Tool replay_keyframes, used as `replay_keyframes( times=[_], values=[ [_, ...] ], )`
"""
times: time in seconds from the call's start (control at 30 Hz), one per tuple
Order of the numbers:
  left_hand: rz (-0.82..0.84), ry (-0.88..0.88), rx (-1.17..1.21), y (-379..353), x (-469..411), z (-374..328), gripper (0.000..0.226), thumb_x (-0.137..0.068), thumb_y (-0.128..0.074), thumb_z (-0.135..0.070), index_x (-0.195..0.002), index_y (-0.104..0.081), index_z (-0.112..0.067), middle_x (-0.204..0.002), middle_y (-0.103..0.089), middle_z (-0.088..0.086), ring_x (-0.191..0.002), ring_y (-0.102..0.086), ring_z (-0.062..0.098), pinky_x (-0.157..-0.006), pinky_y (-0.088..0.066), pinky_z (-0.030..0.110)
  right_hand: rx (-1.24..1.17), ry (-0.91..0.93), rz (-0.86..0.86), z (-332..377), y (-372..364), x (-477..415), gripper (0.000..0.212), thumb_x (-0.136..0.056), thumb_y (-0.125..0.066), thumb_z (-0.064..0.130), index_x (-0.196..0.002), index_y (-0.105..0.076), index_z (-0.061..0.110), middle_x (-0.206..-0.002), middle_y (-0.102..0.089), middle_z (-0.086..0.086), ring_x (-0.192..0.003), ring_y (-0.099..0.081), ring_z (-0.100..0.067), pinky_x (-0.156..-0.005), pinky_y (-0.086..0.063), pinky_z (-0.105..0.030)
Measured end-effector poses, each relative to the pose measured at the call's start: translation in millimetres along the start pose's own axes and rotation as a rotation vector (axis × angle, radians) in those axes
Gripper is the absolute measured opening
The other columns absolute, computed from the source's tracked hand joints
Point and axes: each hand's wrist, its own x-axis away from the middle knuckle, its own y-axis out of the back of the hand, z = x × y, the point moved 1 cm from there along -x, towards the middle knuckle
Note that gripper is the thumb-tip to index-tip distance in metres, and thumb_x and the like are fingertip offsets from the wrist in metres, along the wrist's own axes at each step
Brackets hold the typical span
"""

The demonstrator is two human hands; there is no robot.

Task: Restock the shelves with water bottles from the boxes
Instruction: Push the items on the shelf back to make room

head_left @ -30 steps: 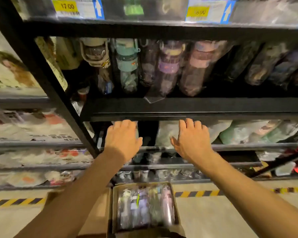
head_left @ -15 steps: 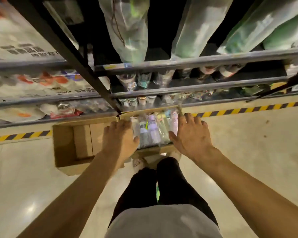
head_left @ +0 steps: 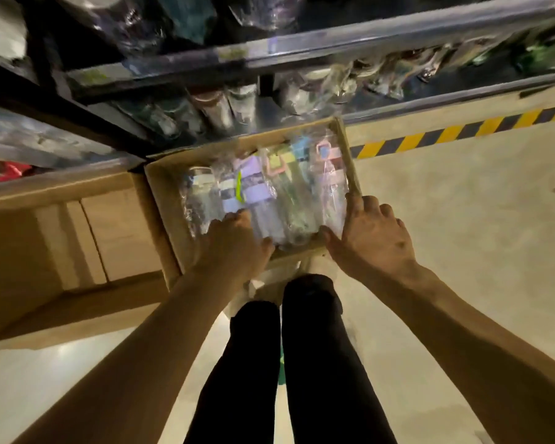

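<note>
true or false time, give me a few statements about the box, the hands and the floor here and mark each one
1. The open box by the hands holds wrapped bottles. True.
2. The left hand rests on a shelf rail. False: it is down at the bottles in the box.
3. The right hand is at that box's right wall. True.
4. The floor tape is red and white. False: it is yellow and black.

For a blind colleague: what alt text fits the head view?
Looking down, a person's left hand and right hand reach into an open cardboard box of plastic-wrapped water bottles on the floor, below dark shelves. The left hand touches the bottles.
</note>
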Motion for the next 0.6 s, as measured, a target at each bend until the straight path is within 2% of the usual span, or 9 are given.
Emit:
replay_keyframes(
  times=[0.13, 0.2, 0.27, 0.3, 0.4, 0.47, 0.6],
  values=[
    [0.092, 0.188, 0.348, -48, -93, 7, 0.071, -0.096, -0.062, -0.047, -0.152, -0.037, -0.01, -0.147, -0.054, 0.012, -0.132, -0.053, 0.034, -0.102, -0.043, 0.039, -0.216, -0.1, 0.027, -15, -56, -78, 0.076, -0.095, -0.055, 0.056, -0.152, -0.028, 0.013, -0.143, -0.047, -0.014, -0.128, -0.046, -0.035, -0.102, -0.043, -0.046],
    [0.096, 0.286, 0.493, -72, -130, 13, 0.075, -0.095, -0.064, -0.045, -0.153, -0.034, -0.01, -0.142, -0.058, 0.012, -0.121, -0.059, 0.031, -0.088, -0.047, 0.034, -0.28, -0.115, 0.048, -21, -81, -109, 0.08, -0.097, -0.056, 0.054, -0.156, -0.023, 0.01, -0.149, -0.042, -0.017, -0.133, -0.043, -0.036, -0.108, -0.04, -0.045],
    [0.013, 0.32, 0.571, -93, -158, 21, 0.062, -0.092, -0.068, -0.039, -0.141, -0.042, -0.011, -0.133, -0.06, 0.011, -0.104, -0.064, 0.026, -0.073, -0.048, 0.03, -0.329, -0.108, 0.052, -25, -103, -133, 0.086, -0.097, -0.057, 0.054, -0.157, -0.018, 0.008, -0.154, -0.035, -0.019, -0.138, -0.04, -0.039, -0.115, -0.038, -0.049],
    [-0.05, 0.326, 0.617, -102, -169, 24, 0.054, -0.09, -0.07, -0.037, -0.132, -0.046, -0.012, -0.131, -0.061, 0.012, -0.104, -0.065, 0.027, -0.075, -0.052, 0.034, -0.358, -0.117, 0.037, -27, -112, -141, 0.089, -0.096, -0.059, 0.056, -0.157, -0.017, 0.007, -0.154, -0.033, -0.02, -0.14, -0.038, -0.04, -0.116, -0.036, -0.051],
    [-0.181, 0.35, 0.726, -123, -190, 31, 0.069, -0.084, -0.078, -0.038, -0.136, -0.043, -0.008, -0.135, -0.055, 0.015, -0.117, -0.062, 0.035, -0.094, -0.056, 0.05, -0.451, -0.157, -0.023, -32, -132, -161, 0.098, -0.092, -0.065, 0.06, -0.158, -0.014, 0.008, -0.154, -0.032, -0.022, -0.141, -0.037, -0.04, -0.118, -0.035, -0.053],
    [-0.224, 0.344, 0.742, -133, -197, 31, 0.081, -0.081, -0.083, -0.041, -0.138, -0.036, -0.008, -0.138, -0.05, 0.015, -0.12, -0.059, 0.034, -0.096, -0.055, 0.05, -0.526, -0.175, -0.048, -36, -141, -171, 0.104, -0.089, -0.068, 0.061, -0.159, -0.013, 0.009, -0.155, -0.033, -0.019, -0.142, -0.036, -0.037, -0.118, -0.035, -0.053],
    [-0.275, 0.365, 0.826, -147, -205, 31, 0.1, -0.067, -0.095, -0.044, -0.136, -0.031, -0.009, -0.139, -0.047, 0.015, -0.12, -0.057, 0.032, -0.097, -0.055, 0.048, -0.581, -0.194, -0.088, -42, -155, -186, 0.106, -0.08, -0.076, 0.064, -0.155, -0.021, 0.013, -0.149, -0.041, -0.011, -0.134, -0.044, -0.031, -0.113, -0.041, -0.051]
  ],
)
